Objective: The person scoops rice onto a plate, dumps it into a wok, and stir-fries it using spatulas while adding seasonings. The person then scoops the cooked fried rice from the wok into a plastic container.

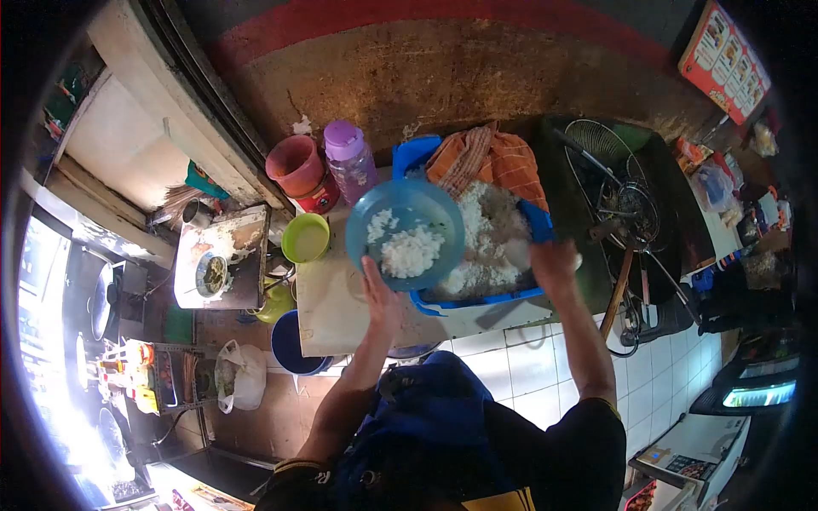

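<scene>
My left hand [380,298] grips the near rim of a translucent blue bowl [443,209], its thumb against the side. Clumps of white rice [411,251] lie inside this bowl, which is held beside a blue tub [538,223] of rice. At the tub's right edge, my right hand [555,266] is closed and smeared by motion. A pale rounded scoop [516,253] shows on the rice side of that fist, and a pale end sticks out on the other side. An orange checked cloth [498,166] drapes over the tub's back.
Left of the bowl stand a green bowl [306,238], a red bucket [296,162] and a purple-lidded jar [348,157]. A wire strainer [607,149] and wok tools lie to the right. Below the counter [328,319] sits a dark blue bucket [294,342].
</scene>
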Demonstrator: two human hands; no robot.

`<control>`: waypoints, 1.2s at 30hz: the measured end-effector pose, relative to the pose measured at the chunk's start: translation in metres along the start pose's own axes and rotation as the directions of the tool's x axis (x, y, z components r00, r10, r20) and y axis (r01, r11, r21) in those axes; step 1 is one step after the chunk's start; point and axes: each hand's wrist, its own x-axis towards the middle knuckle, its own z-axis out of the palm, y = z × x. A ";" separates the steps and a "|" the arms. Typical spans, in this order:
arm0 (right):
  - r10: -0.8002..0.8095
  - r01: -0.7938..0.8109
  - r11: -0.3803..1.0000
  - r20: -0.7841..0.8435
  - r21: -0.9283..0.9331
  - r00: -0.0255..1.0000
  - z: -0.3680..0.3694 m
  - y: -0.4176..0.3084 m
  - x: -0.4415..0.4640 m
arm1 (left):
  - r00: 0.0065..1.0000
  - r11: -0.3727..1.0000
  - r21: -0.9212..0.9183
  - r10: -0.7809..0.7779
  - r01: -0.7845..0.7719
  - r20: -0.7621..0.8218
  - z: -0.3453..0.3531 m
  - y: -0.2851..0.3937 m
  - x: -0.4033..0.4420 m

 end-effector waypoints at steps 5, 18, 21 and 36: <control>-0.081 0.027 0.967 0.205 0.254 0.975 0.092 -0.045 0.002 | 0.864 0.671 -0.617 -0.503 0.410 0.026 -0.039 0.042 0.004; -0.015 -0.276 0.633 0.368 0.723 0.930 -0.011 -0.001 0.036 | 0.854 0.703 -0.527 -0.512 0.477 0.090 -0.056 0.034 -0.007; -0.030 -0.179 0.613 0.249 0.770 0.968 -0.020 -0.012 0.040 | 0.856 0.787 -0.366 -0.515 0.496 0.053 -0.044 0.031 -0.013; 0.093 -0.098 0.991 0.056 0.094 0.994 0.070 -0.030 0.064 | 0.939 0.806 -0.490 -0.334 0.331 0.085 -0.044 0.030 -0.019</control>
